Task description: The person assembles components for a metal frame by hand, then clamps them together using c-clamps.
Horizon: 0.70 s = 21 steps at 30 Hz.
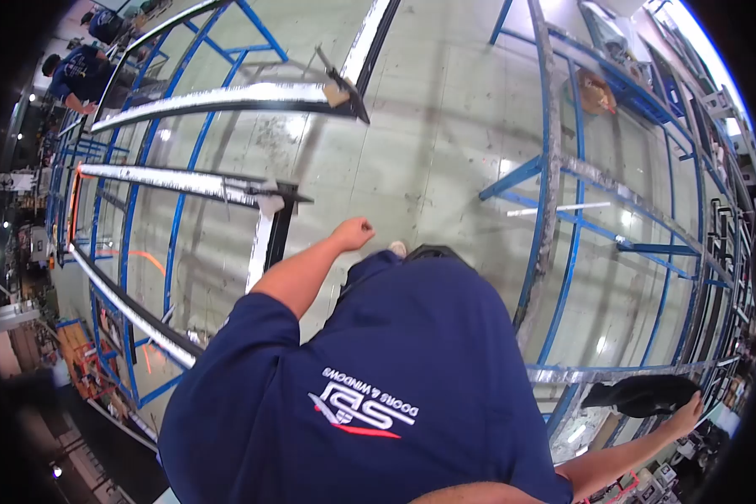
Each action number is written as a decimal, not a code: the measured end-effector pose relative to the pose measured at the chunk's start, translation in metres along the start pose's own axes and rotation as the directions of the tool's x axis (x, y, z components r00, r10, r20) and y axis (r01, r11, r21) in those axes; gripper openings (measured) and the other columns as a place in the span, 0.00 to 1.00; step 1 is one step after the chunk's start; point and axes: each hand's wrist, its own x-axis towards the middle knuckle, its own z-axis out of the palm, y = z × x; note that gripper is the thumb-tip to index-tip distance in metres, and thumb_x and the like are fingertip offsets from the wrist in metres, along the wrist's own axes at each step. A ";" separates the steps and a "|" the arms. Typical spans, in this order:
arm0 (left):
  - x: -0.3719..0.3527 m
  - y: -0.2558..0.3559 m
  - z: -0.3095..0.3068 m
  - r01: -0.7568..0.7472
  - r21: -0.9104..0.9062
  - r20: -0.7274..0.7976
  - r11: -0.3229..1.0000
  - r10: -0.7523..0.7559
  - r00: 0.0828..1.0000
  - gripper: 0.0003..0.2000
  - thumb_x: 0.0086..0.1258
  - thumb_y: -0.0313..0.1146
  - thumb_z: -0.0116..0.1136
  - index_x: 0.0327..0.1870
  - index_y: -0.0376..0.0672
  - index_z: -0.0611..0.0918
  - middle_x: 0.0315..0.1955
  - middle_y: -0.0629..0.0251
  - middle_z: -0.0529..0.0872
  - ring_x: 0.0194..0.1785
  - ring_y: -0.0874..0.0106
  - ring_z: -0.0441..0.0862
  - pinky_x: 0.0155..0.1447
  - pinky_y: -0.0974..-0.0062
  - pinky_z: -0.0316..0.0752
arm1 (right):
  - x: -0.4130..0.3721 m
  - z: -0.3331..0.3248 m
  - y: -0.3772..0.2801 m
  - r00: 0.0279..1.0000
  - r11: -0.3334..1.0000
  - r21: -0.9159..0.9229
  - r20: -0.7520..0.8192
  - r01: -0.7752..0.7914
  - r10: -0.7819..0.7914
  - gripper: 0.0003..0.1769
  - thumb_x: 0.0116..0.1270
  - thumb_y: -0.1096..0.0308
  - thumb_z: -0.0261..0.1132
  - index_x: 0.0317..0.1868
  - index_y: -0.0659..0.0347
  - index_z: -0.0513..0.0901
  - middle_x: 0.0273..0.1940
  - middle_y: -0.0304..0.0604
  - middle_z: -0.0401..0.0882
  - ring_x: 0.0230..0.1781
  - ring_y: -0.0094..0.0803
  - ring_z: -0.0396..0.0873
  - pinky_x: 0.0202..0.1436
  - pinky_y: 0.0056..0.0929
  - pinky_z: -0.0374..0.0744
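Note:
My left hand (354, 234) hangs over the floor, in front of my body, beside the near end of a frame. Its fingers are curled in, and whatever lies inside them, if anything, is hidden. At the lower right my right arm reaches out sideways. My right hand (687, 414) is closed at the right end of a black elongated thing (643, 395), which looks soft and dark with few details. That black thing overlaps the near end of the blue rack in view. Nearest my left hand is a black-and-white frame (176, 175) with a clamp (287, 198) at its corner.
Another black-and-white frame (218, 102) rests on blue stands at the left, with a clamp (338, 88) at its corner. A blue metal rack (549, 168) stands at the right, holding a brown bundle (595, 92). Co-workers (80, 71) are at the far left. Grey floor (420, 151) lies between.

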 end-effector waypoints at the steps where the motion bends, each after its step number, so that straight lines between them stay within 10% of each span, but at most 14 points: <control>1: 0.005 -0.010 -0.002 0.009 -0.004 0.028 1.000 -0.009 1.000 0.17 0.65 0.46 0.64 0.44 0.41 0.86 0.41 0.53 0.89 0.46 0.57 0.86 0.52 0.63 0.80 | -0.007 0.003 -0.042 0.998 0.998 -0.001 -0.002 0.056 -0.056 0.31 0.72 0.48 0.62 0.63 0.67 0.79 0.55 0.47 0.83 0.52 0.34 0.81 0.59 0.30 0.76; 13: -0.031 0.011 -0.060 0.158 -0.453 0.062 0.878 -0.146 0.987 0.17 0.71 0.42 0.62 0.53 0.39 0.83 0.46 0.57 0.88 0.51 0.66 0.85 0.56 0.68 0.78 | -0.073 0.190 -0.391 0.813 0.778 0.628 0.433 0.038 -0.389 0.26 0.72 0.60 0.66 0.65 0.65 0.77 0.56 0.44 0.83 0.57 0.29 0.79 0.62 0.30 0.72; 21: 0.006 0.125 -0.130 -0.077 -0.761 -0.180 0.644 -0.096 0.979 0.12 0.76 0.31 0.58 0.54 0.36 0.80 0.42 0.63 0.88 0.49 0.75 0.84 0.56 0.77 0.77 | -0.216 0.399 -0.543 0.560 0.647 0.761 0.519 0.041 -0.646 0.21 0.68 0.62 0.69 0.54 0.69 0.84 0.45 0.41 0.85 0.45 0.24 0.80 0.52 0.23 0.76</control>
